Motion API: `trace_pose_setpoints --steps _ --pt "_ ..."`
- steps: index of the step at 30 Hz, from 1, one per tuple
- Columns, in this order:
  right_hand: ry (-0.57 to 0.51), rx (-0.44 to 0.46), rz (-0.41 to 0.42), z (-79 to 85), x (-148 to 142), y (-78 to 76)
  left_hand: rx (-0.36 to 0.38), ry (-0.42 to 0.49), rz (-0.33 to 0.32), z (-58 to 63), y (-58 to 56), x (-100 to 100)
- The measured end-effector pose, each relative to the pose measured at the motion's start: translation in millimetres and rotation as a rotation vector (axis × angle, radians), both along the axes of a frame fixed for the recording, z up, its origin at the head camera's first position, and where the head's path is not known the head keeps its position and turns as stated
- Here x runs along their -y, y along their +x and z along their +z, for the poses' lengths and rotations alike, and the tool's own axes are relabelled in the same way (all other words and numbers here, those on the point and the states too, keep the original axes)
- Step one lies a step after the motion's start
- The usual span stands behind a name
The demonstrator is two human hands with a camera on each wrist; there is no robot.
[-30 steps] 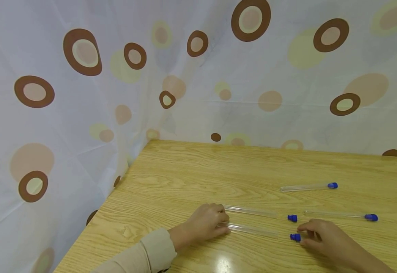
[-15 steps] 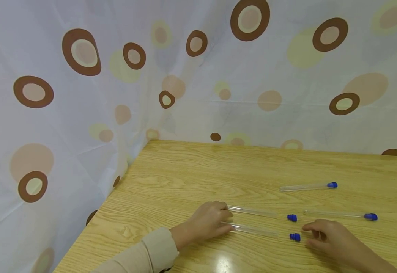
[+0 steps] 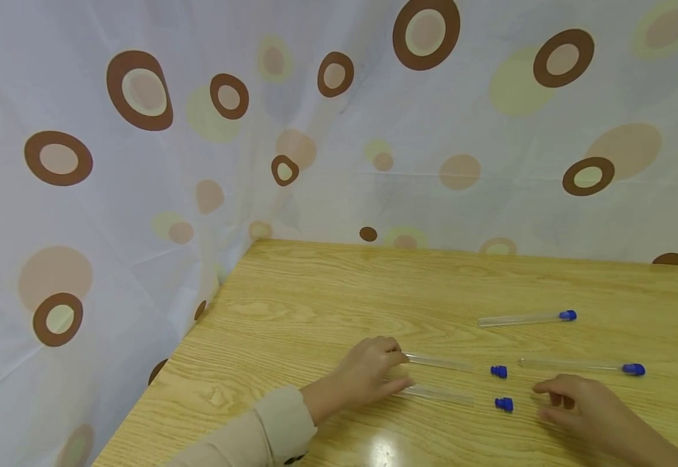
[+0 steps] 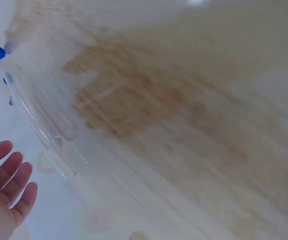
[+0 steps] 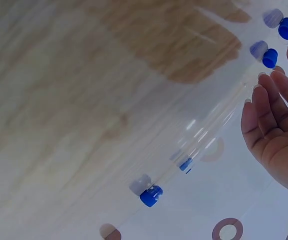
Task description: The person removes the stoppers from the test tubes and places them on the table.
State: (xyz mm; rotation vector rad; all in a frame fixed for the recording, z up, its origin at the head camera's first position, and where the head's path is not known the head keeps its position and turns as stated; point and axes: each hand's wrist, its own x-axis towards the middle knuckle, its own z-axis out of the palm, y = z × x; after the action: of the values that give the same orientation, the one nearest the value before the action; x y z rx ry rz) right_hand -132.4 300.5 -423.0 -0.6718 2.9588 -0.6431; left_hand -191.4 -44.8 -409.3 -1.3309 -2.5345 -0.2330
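Observation:
Two clear test tubes without stoppers lie side by side, the far tube (image 3: 441, 362) and the near tube (image 3: 439, 394). Over their left ends is my left hand (image 3: 368, 373); in the left wrist view its fingers (image 4: 16, 180) are loosely spread and grip nothing. A short way beyond the tubes' right ends lie two blue stoppers, one farther (image 3: 499, 371) and one nearer (image 3: 504, 404), apart from the glass. My right hand (image 3: 584, 408), fingers loosely bent and holding nothing, hovers just right of the near stopper without touching it.
Two stoppered test tubes lie farther off, one at the back (image 3: 516, 320) and one to the right (image 3: 572, 366), their blue ends pointing right. A dotted curtain (image 3: 315, 207) hangs along the back and left edges of the wooden table (image 3: 315, 285).
My left hand has slid right over the tubes' left ends. My right hand has drawn back to the right, away from the near stopper. Tubes and stoppers look unmoved.

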Motion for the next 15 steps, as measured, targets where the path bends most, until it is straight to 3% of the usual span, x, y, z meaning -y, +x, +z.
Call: trace_pose_setpoints --steps 8,15 --pt "0.043 0.037 -0.086 -2.4 -10 1.9 -0.026 0.000 0.001 5.0 0.3 -12" --pt "0.027 0.006 -0.104 -5.4 -23 4.1 -0.028 -0.001 0.008 6.4 -0.2 -22"
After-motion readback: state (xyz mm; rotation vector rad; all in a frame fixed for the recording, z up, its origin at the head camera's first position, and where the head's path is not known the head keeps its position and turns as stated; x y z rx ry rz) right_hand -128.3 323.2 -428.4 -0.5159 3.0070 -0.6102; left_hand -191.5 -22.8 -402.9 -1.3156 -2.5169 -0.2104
